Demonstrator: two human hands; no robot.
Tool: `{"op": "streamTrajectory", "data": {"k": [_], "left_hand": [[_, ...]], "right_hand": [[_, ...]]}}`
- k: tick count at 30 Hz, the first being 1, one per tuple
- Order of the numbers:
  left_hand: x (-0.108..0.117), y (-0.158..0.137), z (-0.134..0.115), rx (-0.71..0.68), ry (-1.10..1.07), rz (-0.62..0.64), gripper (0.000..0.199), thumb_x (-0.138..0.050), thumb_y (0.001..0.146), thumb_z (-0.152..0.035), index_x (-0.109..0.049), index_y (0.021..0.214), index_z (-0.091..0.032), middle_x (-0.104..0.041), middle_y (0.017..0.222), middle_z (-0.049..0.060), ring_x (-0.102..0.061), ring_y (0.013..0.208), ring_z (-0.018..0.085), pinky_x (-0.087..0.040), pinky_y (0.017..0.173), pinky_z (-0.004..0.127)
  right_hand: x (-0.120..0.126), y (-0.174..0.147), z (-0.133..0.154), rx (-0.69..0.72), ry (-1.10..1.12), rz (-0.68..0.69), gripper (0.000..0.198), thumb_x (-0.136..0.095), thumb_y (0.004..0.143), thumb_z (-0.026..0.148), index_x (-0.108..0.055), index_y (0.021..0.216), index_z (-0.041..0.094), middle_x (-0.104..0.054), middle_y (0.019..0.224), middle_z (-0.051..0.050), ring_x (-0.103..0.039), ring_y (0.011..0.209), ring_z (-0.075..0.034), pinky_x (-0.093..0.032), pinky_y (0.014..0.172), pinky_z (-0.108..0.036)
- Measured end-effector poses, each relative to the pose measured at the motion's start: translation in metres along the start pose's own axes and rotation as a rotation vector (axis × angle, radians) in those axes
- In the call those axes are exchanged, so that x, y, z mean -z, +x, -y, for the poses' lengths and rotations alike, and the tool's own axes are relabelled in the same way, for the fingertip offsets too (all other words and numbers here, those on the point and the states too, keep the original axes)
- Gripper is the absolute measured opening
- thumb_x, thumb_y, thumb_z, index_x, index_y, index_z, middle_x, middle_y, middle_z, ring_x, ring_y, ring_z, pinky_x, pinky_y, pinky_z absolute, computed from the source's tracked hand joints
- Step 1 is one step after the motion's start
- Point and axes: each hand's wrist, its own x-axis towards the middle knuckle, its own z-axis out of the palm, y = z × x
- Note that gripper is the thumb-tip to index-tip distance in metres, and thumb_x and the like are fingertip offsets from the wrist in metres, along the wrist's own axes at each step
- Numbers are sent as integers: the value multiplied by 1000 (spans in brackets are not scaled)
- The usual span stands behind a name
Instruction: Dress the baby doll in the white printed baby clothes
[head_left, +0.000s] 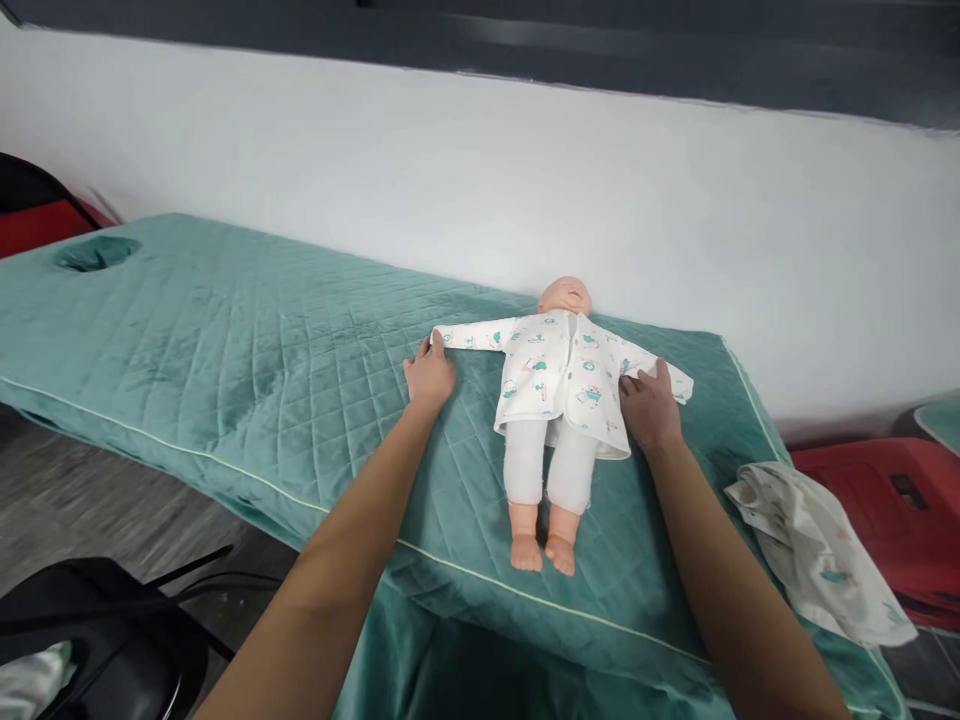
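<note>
A baby doll [565,296] lies on its back on the green quilted bed cover, head toward the wall. It wears a white printed baby jacket [534,375], its front edges meeting at the chest, over white cloth legs [524,460]; the feet are bare. Both sleeves are spread out sideways. My left hand [430,372] is at the cuff of the sleeve on the left, fingers closed on its end. On the other side, my right hand [651,408] holds the lower part of the other sleeve, its cuff sticking out beyond my fingers. The doll's hands are hidden.
The massage bed [225,340] has a face hole [97,253] at its far left and stands against a white wall. A crumpled printed cloth [817,550] hangs over its right end, near a red case [889,500]. A black chair [105,630] is at lower left.
</note>
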Motion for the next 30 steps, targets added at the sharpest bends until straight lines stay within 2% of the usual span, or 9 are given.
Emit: {"op": "streamTrajectory", "data": {"k": [5,8,15,20,23,27,30], "left_hand": [[-1,13,4,17,6,-2,64,-31,94,-15,-29,158,-15,-50,152,19,-32,152,27,-37,110,51],[-1,16,3,45,-3,-24,63,-32,94,-16,-32,157,-15,-48,154,21,-33,151,28,-37,110,53],[1,14,-2,76,-19,-23,61,-30,95,-21,-36,155,-11,-51,150,22,-31,152,28,-34,111,56],[2,12,-2,81,-25,-36,60,-30,95,-24,-39,154,-15,-57,146,20,-34,150,29,-33,111,56],[2,11,-2,73,-33,-45,58,-32,95,-24,-43,151,-18,-58,145,19,-36,149,30,-33,111,57],[1,10,-1,63,-46,-63,56,-34,95,-24,-46,150,-20,-58,146,17,-37,148,32,-33,111,58],[1,9,-1,63,-58,-77,55,-34,95,-24,-47,149,-21,-54,150,15,-38,147,31,-34,112,57]], "right_hand": [[12,7,3,-38,125,-71,51,-61,73,19,-53,119,38,-64,107,3,-67,96,-15,-57,96,-44],[21,12,7,-36,159,-87,52,-64,71,20,-49,118,36,-62,120,3,-66,104,-14,-57,98,-43],[36,18,9,48,45,-164,37,-62,76,28,-51,111,31,-61,126,-1,-64,112,-18,-54,100,-45],[32,10,13,51,107,-177,55,-67,68,18,-49,118,34,-58,132,1,-64,112,-15,-55,99,-40],[31,9,17,75,58,-208,56,-63,69,19,-49,121,34,-59,130,2,-66,108,-13,-53,101,-40],[34,13,17,134,-91,-327,75,-58,70,19,-39,142,30,-52,142,-4,-61,120,-14,-45,110,-41],[36,9,14,222,-230,-402,84,-61,68,17,-38,148,24,-35,159,-10,-42,143,-18,-29,122,-43]]}}
